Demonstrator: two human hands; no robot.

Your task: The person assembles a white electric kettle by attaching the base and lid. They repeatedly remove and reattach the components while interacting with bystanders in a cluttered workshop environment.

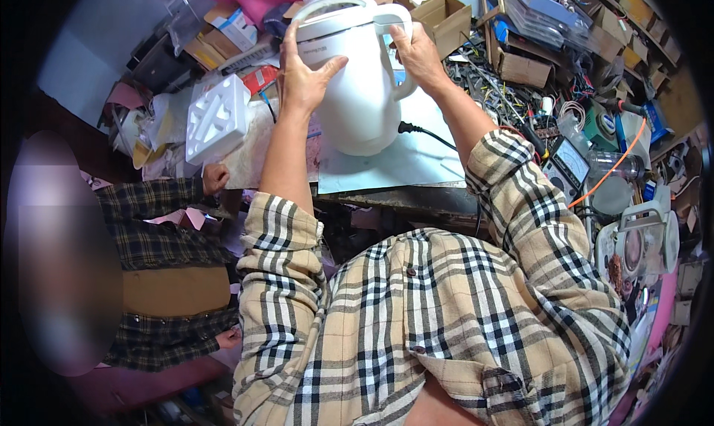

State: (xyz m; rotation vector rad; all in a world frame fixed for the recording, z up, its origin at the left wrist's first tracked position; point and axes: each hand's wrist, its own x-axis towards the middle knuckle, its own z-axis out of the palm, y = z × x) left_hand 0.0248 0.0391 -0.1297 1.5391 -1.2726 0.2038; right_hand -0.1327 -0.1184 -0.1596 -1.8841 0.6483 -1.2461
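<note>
A tall white jug (357, 91), shaped like a soy milk maker, leans slightly in front of me over a pale blue work sheet (349, 175). I cannot tell whether its base touches the sheet. My left hand (303, 75) is pressed to its left side just under the rim, thumb across the front and fingers partly hidden round the far side. At the top right, my right hand (421, 58) closes on the white handle, thumb on its upper part. Beside the jug's base lies a black mains plug (408, 128) with its cable running right.
White moulded foam (216, 119) sits left. Jumbled tools and wires (494, 91) cover the bench's right side, with a multimeter (567, 164) and orange cord (611, 166) nearer. Open cardboard boxes (444, 17) stand behind. Another person in a dark checked sleeve (152, 203) is at my left.
</note>
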